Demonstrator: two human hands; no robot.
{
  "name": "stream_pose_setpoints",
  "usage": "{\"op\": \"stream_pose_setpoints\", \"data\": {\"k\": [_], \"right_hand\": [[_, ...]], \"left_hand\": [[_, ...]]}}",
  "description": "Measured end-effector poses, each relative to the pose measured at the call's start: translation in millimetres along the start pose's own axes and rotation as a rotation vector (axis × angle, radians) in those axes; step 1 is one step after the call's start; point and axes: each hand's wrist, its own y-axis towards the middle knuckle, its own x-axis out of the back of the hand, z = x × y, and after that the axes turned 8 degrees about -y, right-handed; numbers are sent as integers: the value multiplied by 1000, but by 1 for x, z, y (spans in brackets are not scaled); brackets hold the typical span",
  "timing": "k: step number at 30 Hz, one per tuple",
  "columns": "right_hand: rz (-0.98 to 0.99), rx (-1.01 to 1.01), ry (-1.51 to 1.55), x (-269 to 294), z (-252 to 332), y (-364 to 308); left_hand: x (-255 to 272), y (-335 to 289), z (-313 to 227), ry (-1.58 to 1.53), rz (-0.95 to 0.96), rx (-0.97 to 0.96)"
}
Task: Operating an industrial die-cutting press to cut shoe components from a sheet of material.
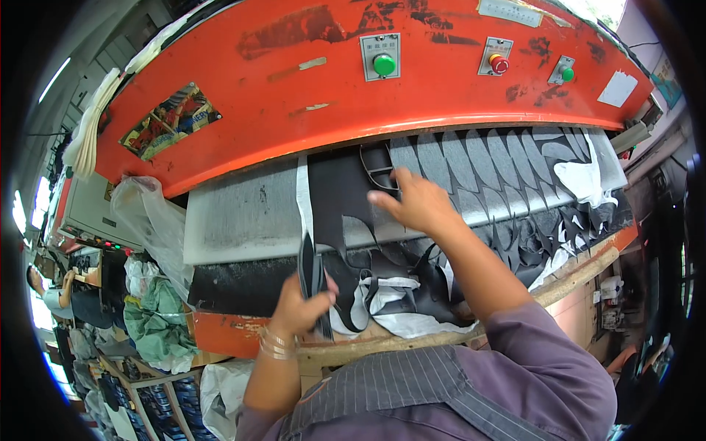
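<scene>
My left hand (298, 307) is closed around a thin stack of curved black cut pieces (312, 268), held upright near the front edge of the press bed. Farther up and to the right, my right hand (425, 207) has its thumb and fingers apart. Its fingertips are close to a metal-edged cutting die (378, 165), which lies on a black sheet of material (334, 180); whether they touch it I cannot tell. Right of the die, the sheet has rows of curved cut-out gaps (462, 158) with the pale cutting board (243, 209) showing through.
Over the bed hangs the red press beam (309, 88), with a green button (384, 65) and a red knob (498, 65). Black and white scraps (412, 294) hang along the front edge. A clear plastic bag (151, 220) sits left; another person (62, 298) is at the far left.
</scene>
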Motion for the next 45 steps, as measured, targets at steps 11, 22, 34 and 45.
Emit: {"op": "stream_pose_setpoints", "data": {"k": [11,22,34,45], "right_hand": [[117,-126,566,-16,-53,121],[-64,-64,84,-78,49,52],[-428,267,-11,-110,3,23],[-405,247,70,-112,5,24]], "left_hand": [[26,173,51,84,-186,-355],[25,173,43,-143,-87,-338],[20,180,35,-135,-34,-332],[20,177,29,10,-43,-351]]}}
